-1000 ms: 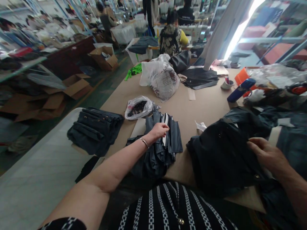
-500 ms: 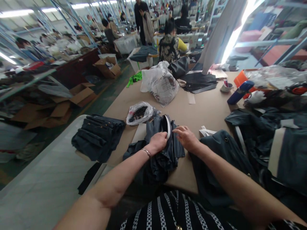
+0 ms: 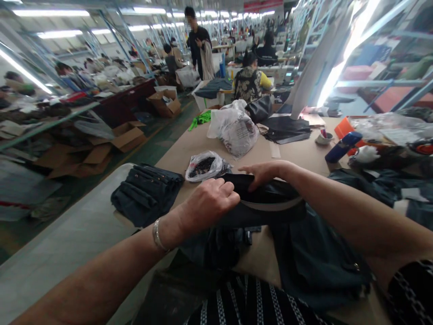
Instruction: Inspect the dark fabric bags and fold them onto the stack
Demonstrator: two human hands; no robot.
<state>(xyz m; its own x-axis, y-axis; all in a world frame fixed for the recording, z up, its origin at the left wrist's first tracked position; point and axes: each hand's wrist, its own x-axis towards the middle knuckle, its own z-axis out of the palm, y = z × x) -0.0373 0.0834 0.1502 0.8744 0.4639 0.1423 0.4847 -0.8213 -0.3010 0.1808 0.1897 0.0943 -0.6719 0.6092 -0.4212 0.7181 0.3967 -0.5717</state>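
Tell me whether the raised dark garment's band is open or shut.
Open: the band gapes between the left hand and the right hand, showing its dark inside.

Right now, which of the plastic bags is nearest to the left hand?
The small open bag with dark pieces inside, just beyond the left hand; the larger, printed bag stands farther away.

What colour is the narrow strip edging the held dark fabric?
The narrow strip looks pale greyish, best in the head view.
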